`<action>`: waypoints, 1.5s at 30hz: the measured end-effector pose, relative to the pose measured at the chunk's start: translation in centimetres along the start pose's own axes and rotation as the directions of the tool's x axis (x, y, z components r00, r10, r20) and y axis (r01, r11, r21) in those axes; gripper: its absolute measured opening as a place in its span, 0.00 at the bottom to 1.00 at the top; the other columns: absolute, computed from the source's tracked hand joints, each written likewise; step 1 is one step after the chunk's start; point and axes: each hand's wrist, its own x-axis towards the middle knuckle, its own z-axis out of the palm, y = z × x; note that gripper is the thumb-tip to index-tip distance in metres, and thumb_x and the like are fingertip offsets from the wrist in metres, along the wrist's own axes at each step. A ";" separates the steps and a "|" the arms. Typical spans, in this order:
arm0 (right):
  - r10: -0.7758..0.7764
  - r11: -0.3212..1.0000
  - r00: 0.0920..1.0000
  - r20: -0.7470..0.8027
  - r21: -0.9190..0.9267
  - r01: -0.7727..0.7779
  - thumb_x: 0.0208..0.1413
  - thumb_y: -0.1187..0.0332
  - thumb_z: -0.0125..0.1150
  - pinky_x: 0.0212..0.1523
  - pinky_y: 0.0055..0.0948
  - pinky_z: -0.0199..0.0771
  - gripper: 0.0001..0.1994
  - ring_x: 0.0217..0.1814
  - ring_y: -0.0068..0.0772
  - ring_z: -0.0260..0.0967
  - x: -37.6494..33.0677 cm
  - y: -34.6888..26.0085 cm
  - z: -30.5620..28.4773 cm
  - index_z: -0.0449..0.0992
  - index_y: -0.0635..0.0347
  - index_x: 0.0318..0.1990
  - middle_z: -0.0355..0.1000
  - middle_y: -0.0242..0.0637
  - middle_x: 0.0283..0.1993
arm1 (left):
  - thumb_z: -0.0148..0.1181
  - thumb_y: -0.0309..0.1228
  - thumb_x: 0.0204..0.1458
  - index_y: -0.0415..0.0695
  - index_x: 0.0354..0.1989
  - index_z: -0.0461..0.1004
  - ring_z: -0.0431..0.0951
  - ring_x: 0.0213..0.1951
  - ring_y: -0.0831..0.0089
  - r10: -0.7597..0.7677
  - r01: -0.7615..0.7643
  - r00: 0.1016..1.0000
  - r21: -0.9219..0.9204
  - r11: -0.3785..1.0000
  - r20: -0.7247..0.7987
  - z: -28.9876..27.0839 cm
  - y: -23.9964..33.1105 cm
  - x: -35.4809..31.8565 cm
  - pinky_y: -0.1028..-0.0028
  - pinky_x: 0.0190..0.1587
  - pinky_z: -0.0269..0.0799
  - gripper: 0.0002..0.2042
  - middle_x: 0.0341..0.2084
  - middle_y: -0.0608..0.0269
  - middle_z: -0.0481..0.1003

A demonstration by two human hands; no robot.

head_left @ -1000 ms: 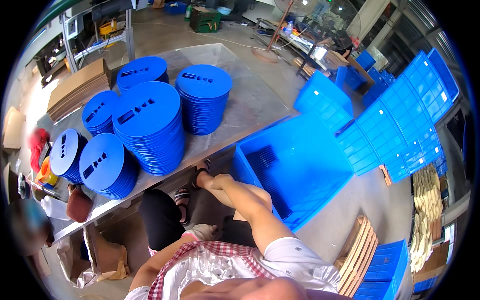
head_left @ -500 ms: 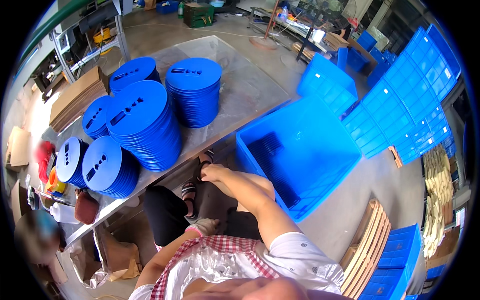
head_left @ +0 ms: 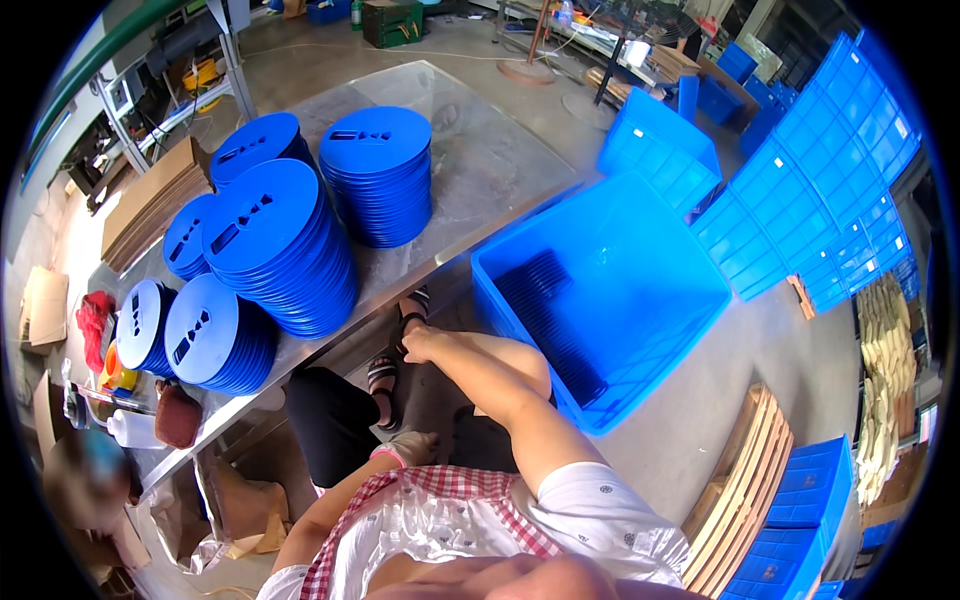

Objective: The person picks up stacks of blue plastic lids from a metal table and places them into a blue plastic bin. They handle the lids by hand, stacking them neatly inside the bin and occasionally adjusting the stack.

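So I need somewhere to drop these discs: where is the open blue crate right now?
The open blue crate sits on the floor at the person's right, against the metal table's edge, just beyond the right hand and right of the disc stacks.

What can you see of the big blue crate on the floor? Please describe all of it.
The crate is a large open box, bright blue, plastic by its look, with straight walls and a thick rim. It stands on the concrete floor, beside the metal table, its corner near the person's knee. Inside lies a row of dark blue discs along the near wall; the rest of its bottom is bare. The right hand is close to its near corner but seems not to touch it.
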 end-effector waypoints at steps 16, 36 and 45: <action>0.425 0.901 0.899 0.110 -0.151 -0.407 0.54 0.61 0.58 0.46 0.51 0.74 0.21 0.56 0.40 0.72 -2.0 1.5 -2.5 0.73 0.52 0.57 0.70 0.33 0.59 | 0.53 0.40 0.52 0.45 0.49 0.70 0.77 0.41 0.46 0.024 -0.024 1.000 -0.034 0.999 -0.001 0.6 -0.9 0.9 0.55 0.44 0.71 0.18 0.36 0.45 0.77; 0.472 0.878 0.880 0.052 -0.119 -0.464 0.53 0.66 0.56 0.33 0.47 0.79 0.17 0.49 0.41 0.76 -0.4 3.0 -2.9 0.78 0.56 0.50 0.74 0.37 0.53 | 0.52 0.40 0.52 0.45 0.50 0.70 0.76 0.44 0.46 -0.053 0.054 0.998 -0.015 0.998 0.045 -0.8 0.4 0.0 0.56 0.47 0.70 0.19 0.38 0.44 0.77; 0.423 0.903 0.906 0.002 -0.078 -0.422 0.53 0.67 0.54 0.32 0.48 0.79 0.16 0.49 0.40 0.76 -1.1 2.7 -2.8 0.78 0.58 0.49 0.75 0.39 0.52 | 0.54 0.40 0.51 0.46 0.51 0.70 0.76 0.44 0.47 -0.059 0.060 0.998 -0.042 0.997 0.033 -0.8 0.5 -0.2 0.56 0.47 0.70 0.19 0.38 0.45 0.77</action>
